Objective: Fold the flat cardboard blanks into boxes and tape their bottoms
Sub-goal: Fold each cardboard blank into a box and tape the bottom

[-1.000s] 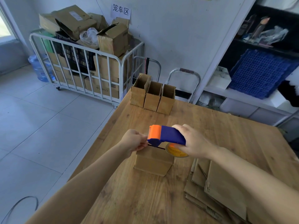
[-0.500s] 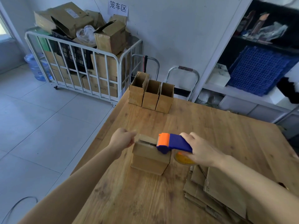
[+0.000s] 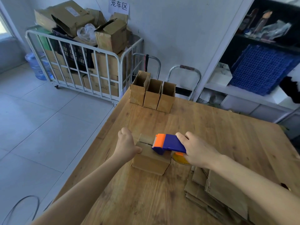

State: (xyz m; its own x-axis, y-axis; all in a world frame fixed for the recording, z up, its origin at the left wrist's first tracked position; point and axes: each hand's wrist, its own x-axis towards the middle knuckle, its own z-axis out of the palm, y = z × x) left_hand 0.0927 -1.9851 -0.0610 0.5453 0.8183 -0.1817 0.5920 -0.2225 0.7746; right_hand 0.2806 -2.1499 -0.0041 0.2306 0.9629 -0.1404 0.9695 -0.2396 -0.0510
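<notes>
A small cardboard box (image 3: 150, 161) stands on the wooden table (image 3: 211, 127) with its closed flaps facing up and a dark seam across them. My left hand (image 3: 127, 145) grips the box's left side, thumb on the near edge. My right hand (image 3: 197, 150) holds a blue and orange tape dispenser (image 3: 167, 143), its orange head resting on the box's top at the seam. The yellow tape roll (image 3: 179, 158) shows under the dispenser. A stack of flat cardboard blanks (image 3: 217, 197) lies at the near right, partly under my right forearm.
Three open-topped folded boxes (image 3: 152, 95) stand in a row at the table's far edge. Beyond the table's left side is a white wire cage cart (image 3: 78, 62) full of cartons. Shelving with a blue crate (image 3: 259, 69) is at the right. A black cable (image 3: 21, 207) lies on the floor.
The dispenser came down from above the box onto its top flaps. My left hand moved from beside the dispenser's head to the box's left side and took hold of it.
</notes>
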